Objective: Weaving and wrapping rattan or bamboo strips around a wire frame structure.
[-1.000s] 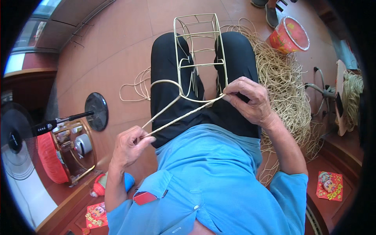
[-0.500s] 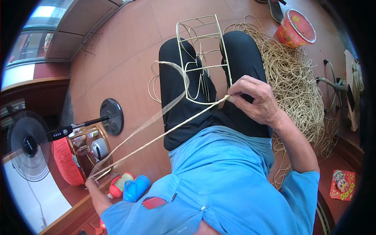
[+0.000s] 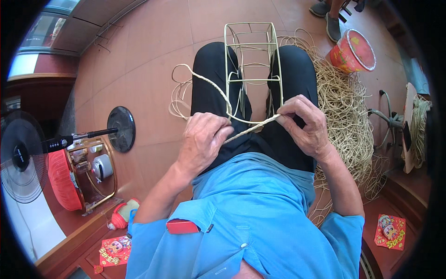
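Between my knees rests a pale cream wire frame (image 3: 254, 80), box-shaped with several crossbars. My right hand (image 3: 307, 128) pinches a pale twisted cord (image 3: 248, 132) against the frame's near right corner. At the near left corner, my left hand (image 3: 203, 143) has its fingers closed on the cord; its exact grip is partly hidden. From there the cord's loose part (image 3: 203, 78) loops up and over my left thigh. One stretch of cord runs slantwise between the two hands, just below the frame's near edge.
A big heap of pale cord (image 3: 344, 116) lies on the floor right of my leg. Beyond it are a red bucket (image 3: 353, 51) and another person's shoes (image 3: 332, 28). A standing fan (image 3: 23, 156) and a wooden-edged shelf (image 3: 100, 169) are on the left.
My left hand has come in from the far lower left to the frame's near left corner. The long taut cord is now short and loops loosely. My right hand stays at the frame's corner.
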`<state>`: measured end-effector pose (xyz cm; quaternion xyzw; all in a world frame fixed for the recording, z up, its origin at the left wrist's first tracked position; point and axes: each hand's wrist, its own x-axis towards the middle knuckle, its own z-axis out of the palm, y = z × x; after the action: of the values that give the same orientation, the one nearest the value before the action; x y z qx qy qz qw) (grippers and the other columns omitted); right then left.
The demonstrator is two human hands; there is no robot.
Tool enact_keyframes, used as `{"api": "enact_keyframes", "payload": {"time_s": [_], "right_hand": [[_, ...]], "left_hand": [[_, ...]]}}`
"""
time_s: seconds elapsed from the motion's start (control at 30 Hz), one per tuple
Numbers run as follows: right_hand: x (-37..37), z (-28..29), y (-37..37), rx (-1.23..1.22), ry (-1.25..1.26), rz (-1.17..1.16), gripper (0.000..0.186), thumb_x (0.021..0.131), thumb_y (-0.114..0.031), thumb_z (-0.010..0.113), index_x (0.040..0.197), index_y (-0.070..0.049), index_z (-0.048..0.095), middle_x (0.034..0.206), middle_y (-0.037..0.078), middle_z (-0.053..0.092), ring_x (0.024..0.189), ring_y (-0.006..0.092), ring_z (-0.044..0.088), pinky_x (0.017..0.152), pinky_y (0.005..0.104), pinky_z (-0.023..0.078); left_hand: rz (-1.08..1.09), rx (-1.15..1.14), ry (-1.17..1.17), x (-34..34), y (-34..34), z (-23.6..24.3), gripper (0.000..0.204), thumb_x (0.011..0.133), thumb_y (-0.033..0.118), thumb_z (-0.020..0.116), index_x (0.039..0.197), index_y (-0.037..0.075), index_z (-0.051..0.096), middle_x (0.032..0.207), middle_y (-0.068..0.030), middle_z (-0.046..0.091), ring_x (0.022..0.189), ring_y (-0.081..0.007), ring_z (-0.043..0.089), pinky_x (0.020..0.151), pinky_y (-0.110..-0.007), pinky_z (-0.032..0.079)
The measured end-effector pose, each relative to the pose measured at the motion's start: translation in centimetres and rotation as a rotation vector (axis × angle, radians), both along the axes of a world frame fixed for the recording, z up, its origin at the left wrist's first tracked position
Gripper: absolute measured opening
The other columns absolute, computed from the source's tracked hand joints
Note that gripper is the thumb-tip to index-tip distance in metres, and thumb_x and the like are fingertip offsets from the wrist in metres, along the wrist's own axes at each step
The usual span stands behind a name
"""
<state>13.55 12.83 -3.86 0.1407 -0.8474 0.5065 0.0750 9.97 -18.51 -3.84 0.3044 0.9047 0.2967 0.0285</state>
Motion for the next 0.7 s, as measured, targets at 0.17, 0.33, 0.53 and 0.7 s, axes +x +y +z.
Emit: {"api": "enact_keyframes", "payload": {"time_s": [0.17, 0.33, 0.53, 0.7], "right_hand": [[-0.2, 0.4, -0.2, -0.033, -0.006, -0.027, 0.011, 0.097, 0.0, 0.082, 0.105, -0.001, 0.075, 0.101, 0.008, 0.068, 0.084, 0.0179, 0.072, 0.077, 0.0322, 0.06], [-0.2, 0.3, -0.4, -0.072, -0.023, -0.05, 0.011, 0.097, -0.003, 0.083, 0.102, -0.001, 0.075, 0.098, 0.008, 0.067, 0.083, 0.0184, 0.071, 0.076, 0.0333, 0.059], [-0.6, 0.3, -1.2, -0.061, -0.022, -0.052, 0.011, 0.097, -0.004, 0.083, 0.099, -0.001, 0.073, 0.095, 0.008, 0.065, 0.081, 0.0188, 0.068, 0.075, 0.0337, 0.058], [-0.2, -0.6, 0.0, -0.12, -0.003, -0.071, 0.012, 0.097, -0.002, 0.082, 0.102, -0.002, 0.071, 0.096, 0.007, 0.065, 0.08, 0.0185, 0.066, 0.074, 0.0318, 0.056]], "left_hand": [[0.191, 0.08, -0.048, -0.6, -3.7, -1.2, 0.021, 0.11, 0.02, 0.07, 0.109, 0.001, 0.078, 0.097, -0.0133, 0.077, 0.089, -0.0256, 0.074, 0.08, -0.039, 0.057], [0.583, -0.019, -0.139, -3.1, -27.4, -5.2, 0.031, 0.115, 0.024, 0.062, 0.103, 0.0, 0.077, 0.092, -0.0064, 0.075, 0.088, -0.0139, 0.067, 0.083, -0.034, 0.055], [1.668, 0.014, -0.299, 1.9, -57.4, -3.5, 0.019, 0.089, 0.021, 0.086, 0.096, 0.004, 0.085, 0.098, -0.0108, 0.078, 0.088, -0.025, 0.072, 0.072, -0.043, 0.056], [1.829, 0.453, 0.052, 2.7, -71.1, 7.2, 0.043, 0.099, 0.035, 0.07, 0.13, 0.005, 0.077, 0.132, -0.0235, 0.075, 0.121, -0.041, 0.07, 0.098, -0.051, 0.057]]}}
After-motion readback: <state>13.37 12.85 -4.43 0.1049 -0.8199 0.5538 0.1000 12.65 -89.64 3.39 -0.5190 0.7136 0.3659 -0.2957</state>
